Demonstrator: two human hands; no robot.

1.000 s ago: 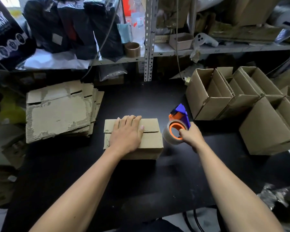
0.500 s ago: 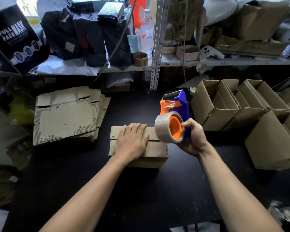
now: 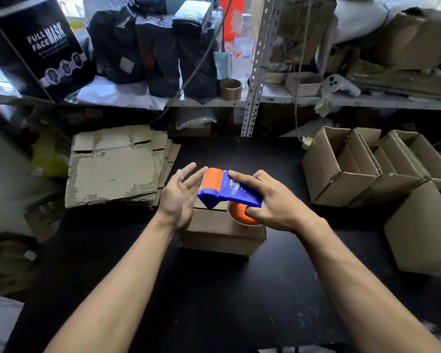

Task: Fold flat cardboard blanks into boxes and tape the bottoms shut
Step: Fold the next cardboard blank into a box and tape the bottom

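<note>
Head view looks down on a black worktable [image 3: 214, 296] with 1 closed cardboard box [image 3: 214, 233] standing at its middle, flaps folded shut on top. Above that box the right hand [image 3: 278, 205] grips a blue and orange tape dispenser [image 3: 229, 189], fingers laid over the blue body and the thumb curled at the orange roll core, so the tool hides the far right part of the box top. The left hand [image 3: 181, 192] hovers just left of the dispenser with fingers spread and relaxed, its fingertips at the orange end of the tool; whether they touch it cannot be told. To the far left lies 1 stack of flat cardboard blanks [image 3: 115, 169], its top sheet torn and showing corrugation, well apart from the box. On the right stand folded open boxes [image 3: 341, 169] packed side by side, at least 4, with 1 larger carton [image 3: 423, 240] nearer at the right edge. A metal shelf [image 3: 278, 99] runs across the far side, carrying black bags [image 3: 150, 47], a black "FULL FACE MASK" box [image 3: 43, 47], a clear plastic bottle [image 3: 243, 47], 1 empty tape core [image 3: 230, 88] and a white controller [image 3: 341, 85]. Bare tabletop lies open near the person, between and below both forearms, and in a strip between the box and the right-hand cartons.
</note>
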